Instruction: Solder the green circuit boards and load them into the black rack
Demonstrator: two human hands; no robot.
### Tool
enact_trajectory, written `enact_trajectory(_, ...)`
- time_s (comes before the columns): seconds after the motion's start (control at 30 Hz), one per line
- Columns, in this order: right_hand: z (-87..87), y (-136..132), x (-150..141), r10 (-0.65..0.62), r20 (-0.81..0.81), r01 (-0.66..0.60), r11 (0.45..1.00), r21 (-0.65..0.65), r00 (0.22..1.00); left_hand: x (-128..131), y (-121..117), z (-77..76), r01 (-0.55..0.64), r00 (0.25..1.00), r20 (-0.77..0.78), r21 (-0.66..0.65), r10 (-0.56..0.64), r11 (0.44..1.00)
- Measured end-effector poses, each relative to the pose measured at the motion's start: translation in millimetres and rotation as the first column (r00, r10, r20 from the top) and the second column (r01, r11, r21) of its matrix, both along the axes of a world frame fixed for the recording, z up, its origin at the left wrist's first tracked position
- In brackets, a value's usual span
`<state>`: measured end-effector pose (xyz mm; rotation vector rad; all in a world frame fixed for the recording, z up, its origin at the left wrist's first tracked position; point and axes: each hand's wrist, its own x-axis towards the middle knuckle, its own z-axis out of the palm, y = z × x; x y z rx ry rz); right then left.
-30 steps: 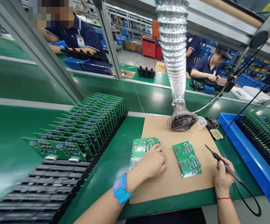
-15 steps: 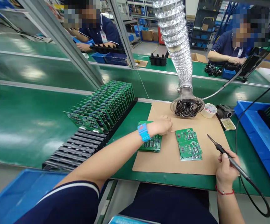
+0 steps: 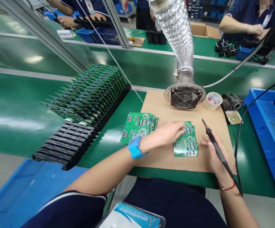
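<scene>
My right hand (image 3: 215, 155) grips a soldering iron (image 3: 214, 139), its tip pointing up and left, just right of a small stack of green circuit boards (image 3: 187, 142). My left hand (image 3: 163, 136), blurred and with a blue band at the wrist, reaches across the cardboard. Its fingers are pinched together at the left edge of that stack; what they hold, if anything, I cannot make out. A second stack of green circuit boards (image 3: 137, 125) lies left of my left hand. A thin pale strand (image 3: 111, 53) slants down from above toward the cardboard.
A fan (image 3: 185, 98) on a foil duct (image 3: 175, 38) hangs over the cardboard sheet (image 3: 156, 98). A black rack (image 3: 80, 142) of upright boards stands left. A white tub (image 3: 213, 101), an iron stand (image 3: 232, 103) and a blue tray (image 3: 258, 126) are right. People work behind.
My left hand has moved right, from the left stack to the edge of the right stack. My right hand has brought the iron closer to that stack. The view has tilted down.
</scene>
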<state>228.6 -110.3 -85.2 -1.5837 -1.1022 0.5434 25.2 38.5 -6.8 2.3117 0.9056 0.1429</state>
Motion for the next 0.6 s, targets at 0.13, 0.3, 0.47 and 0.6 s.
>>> enact_trajectory(0.13,-6.6,-1.0,-5.6,0.103,0.060,-0.098,0.992,-0.084,0.993,11.8,-38.3,-30.2,-0.109,0.985,0.118,-0.114,0.122,0.987)
enact_trajectory(0.3,15.1,14.9,17.9,0.113,0.179,-0.098,0.991,-0.091,0.977,18.5,-39.0,-42.7,-0.221,0.951,0.169,-0.213,0.259,0.952)
enact_trajectory(0.47,24.6,37.3,27.7,0.106,0.034,-0.100,0.984,-0.147,0.994,32.1,-21.2,-38.3,-0.377,0.912,-0.124,0.114,0.390,0.919)
enact_trajectory(0.6,9.7,27.4,10.2,0.170,0.043,-0.159,0.968,-0.197,0.984,36.3,-9.4,-40.1,-0.306,0.923,-0.201,0.131,0.327,0.943)
